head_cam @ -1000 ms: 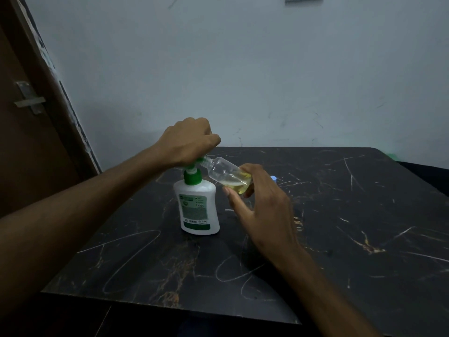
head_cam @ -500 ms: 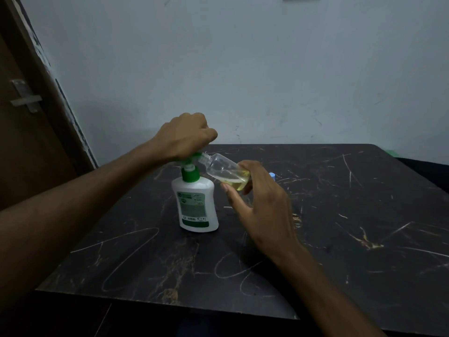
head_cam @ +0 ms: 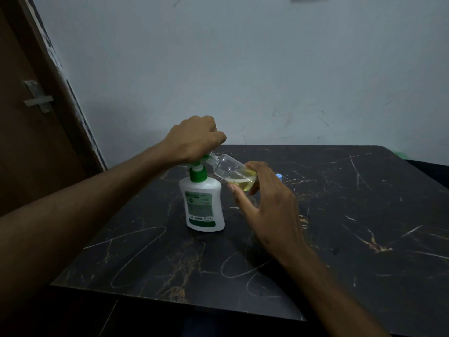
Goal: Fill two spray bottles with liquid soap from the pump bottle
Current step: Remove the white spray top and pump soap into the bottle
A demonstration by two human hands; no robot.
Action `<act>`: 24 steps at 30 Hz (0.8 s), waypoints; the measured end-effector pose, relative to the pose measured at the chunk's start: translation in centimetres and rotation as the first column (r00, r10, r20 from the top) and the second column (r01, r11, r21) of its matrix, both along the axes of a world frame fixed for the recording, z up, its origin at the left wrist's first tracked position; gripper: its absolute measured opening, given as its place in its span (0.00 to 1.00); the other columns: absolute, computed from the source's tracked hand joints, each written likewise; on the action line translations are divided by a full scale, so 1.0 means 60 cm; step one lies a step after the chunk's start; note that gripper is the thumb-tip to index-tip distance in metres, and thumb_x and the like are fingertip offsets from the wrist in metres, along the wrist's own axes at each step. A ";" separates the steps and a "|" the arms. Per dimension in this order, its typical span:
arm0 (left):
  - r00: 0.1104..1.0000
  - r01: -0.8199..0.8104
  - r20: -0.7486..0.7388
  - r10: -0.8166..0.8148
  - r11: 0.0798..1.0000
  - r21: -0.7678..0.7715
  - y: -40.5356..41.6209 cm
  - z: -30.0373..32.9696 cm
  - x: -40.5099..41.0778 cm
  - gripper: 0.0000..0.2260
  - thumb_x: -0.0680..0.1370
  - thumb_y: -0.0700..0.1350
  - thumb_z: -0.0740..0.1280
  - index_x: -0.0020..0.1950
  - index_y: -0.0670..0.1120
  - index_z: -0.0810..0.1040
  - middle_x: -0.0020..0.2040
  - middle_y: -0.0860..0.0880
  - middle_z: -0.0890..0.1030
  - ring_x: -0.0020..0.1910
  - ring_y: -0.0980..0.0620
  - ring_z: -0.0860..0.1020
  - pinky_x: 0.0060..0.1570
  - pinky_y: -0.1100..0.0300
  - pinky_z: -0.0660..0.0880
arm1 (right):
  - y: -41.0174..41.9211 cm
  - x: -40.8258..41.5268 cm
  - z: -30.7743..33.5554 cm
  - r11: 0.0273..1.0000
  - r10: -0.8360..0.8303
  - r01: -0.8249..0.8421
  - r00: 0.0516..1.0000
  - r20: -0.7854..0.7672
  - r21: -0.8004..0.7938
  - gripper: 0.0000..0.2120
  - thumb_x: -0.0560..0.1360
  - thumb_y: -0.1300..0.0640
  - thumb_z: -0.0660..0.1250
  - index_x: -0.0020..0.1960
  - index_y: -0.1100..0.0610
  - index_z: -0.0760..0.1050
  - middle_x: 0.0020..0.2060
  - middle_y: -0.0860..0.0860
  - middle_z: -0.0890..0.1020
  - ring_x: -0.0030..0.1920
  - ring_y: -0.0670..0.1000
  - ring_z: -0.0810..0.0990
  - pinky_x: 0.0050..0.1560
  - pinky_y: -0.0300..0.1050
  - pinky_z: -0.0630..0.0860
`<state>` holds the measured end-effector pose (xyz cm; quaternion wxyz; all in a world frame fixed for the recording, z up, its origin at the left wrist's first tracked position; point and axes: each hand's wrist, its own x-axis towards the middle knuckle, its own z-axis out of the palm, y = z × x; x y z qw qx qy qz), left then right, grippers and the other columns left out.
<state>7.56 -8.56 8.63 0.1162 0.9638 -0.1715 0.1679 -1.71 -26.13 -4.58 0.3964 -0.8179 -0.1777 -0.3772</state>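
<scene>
A white pump bottle (head_cam: pixel 204 205) with a green collar and pump head stands upright on the black table (head_cam: pixel 352 215). My left hand (head_cam: pixel 194 139) is curled in a fist over the pump head, covering it. My right hand (head_cam: pixel 267 203) holds a small clear spray bottle (head_cam: pixel 230 170) by its base, tilted with its open neck at the pump's nozzle. Yellowish liquid soap pools in the bottle's lower end. A second spray bottle is not visible.
A small blue object (head_cam: pixel 279 176) peeks out on the table just behind my right hand. A brown door (head_cam: pixel 31 132) with a metal latch stands at the left, and a pale wall runs behind the table.
The pump head rose from its pressed-down position a second ago, and my left fist rose with it. My right hand and the tilted spray bottle stay at the nozzle.
</scene>
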 end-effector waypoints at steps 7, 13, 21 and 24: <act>0.999 0.030 -0.023 -0.029 0.999 0.026 -0.002 0.000 0.001 0.13 0.69 0.56 0.56 0.32 0.49 0.58 0.32 0.49 0.65 0.34 0.47 0.62 0.34 0.52 0.57 | -0.001 -0.001 0.000 1.000 -0.017 0.017 1.000 0.006 -0.017 0.18 0.80 0.44 0.69 0.65 0.52 0.74 0.52 0.44 0.81 0.46 0.43 0.78 0.44 0.44 0.80; 0.999 0.028 -0.020 -0.029 0.998 -0.061 0.004 0.004 0.001 0.14 0.69 0.54 0.58 0.32 0.48 0.57 0.30 0.48 0.64 0.33 0.46 0.62 0.36 0.49 0.59 | 0.000 -0.003 0.001 0.999 -0.039 0.039 0.999 0.024 -0.031 0.18 0.80 0.43 0.69 0.65 0.51 0.73 0.47 0.40 0.78 0.42 0.40 0.76 0.40 0.34 0.74; 0.999 0.016 -0.028 -0.017 0.999 -0.039 0.004 0.004 0.003 0.13 0.69 0.55 0.57 0.32 0.50 0.58 0.31 0.48 0.65 0.34 0.45 0.63 0.36 0.52 0.59 | 0.001 -0.004 0.001 0.998 -0.047 0.049 0.998 0.031 -0.041 0.18 0.80 0.42 0.68 0.65 0.51 0.73 0.44 0.38 0.75 0.41 0.39 0.75 0.39 0.37 0.74; 1.000 0.016 -0.018 -0.017 0.998 -0.063 0.000 0.008 0.000 0.13 0.69 0.54 0.58 0.32 0.49 0.58 0.31 0.48 0.65 0.33 0.46 0.62 0.36 0.52 0.59 | 0.001 -0.003 -0.001 0.998 -0.048 0.049 0.998 0.032 -0.042 0.18 0.80 0.43 0.69 0.65 0.50 0.72 0.45 0.38 0.74 0.41 0.39 0.74 0.39 0.38 0.75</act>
